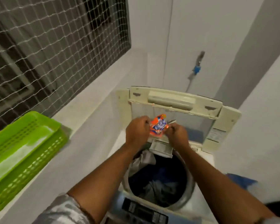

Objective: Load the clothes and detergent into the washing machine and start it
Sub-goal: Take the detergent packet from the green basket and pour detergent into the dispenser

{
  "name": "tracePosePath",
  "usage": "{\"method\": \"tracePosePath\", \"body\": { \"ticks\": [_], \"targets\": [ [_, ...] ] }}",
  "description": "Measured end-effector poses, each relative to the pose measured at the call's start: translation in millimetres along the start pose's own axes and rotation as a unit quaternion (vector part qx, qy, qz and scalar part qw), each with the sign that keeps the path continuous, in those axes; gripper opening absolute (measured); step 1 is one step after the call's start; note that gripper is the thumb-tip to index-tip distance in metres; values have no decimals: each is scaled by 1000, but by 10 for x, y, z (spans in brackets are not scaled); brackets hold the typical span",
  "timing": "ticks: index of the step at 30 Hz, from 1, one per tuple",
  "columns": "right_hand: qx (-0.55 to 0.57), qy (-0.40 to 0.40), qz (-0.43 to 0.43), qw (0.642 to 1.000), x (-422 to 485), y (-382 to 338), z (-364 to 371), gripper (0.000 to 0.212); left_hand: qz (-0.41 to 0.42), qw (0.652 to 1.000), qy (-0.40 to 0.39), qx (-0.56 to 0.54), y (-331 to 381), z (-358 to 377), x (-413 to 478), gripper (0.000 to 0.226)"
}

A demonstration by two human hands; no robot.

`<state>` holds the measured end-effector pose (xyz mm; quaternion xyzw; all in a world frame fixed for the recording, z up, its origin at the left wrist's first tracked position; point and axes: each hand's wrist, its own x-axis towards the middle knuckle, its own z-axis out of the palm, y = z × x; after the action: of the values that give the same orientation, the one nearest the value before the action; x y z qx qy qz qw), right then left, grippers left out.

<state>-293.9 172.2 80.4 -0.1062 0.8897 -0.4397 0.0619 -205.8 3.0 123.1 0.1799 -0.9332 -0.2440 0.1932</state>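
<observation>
A top-loading washing machine (200,198) stands below me with its lid (176,101) raised against the wall. Dark and grey clothes (158,180) fill the drum. Its detergent drawer (162,148) is pulled out at the back of the drum. Above that drawer I hold a small orange and blue detergent sachet (158,126). My left hand (137,131) pinches the sachet's left edge. My right hand (176,132) pinches its right edge. The control panel (144,212) lies at the machine's near edge.
A green plastic laundry basket (21,152) sits on the white ledge at the left. A netted window (55,46) is above it. A blue tap (197,69) with a hose is on the back wall. White walls close in on the right.
</observation>
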Motion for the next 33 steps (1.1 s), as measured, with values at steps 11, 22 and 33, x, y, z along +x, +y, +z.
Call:
{"method": "tracePosePath", "body": {
  "ticks": [11, 22, 33],
  "targets": [
    [54, 132, 82, 986, -38, 831, 558, 33, 34, 994, -95, -50, -542, 1005, 80, 15],
    [75, 96, 61, 991, 63, 740, 568, 28, -27, 945, -254, -204, -660, 1174, 73, 53],
    [160, 34, 11, 986, -56, 589, 202, 16, -36, 959, -237, -151, -687, 1050, 67, 27]
  ]
}}
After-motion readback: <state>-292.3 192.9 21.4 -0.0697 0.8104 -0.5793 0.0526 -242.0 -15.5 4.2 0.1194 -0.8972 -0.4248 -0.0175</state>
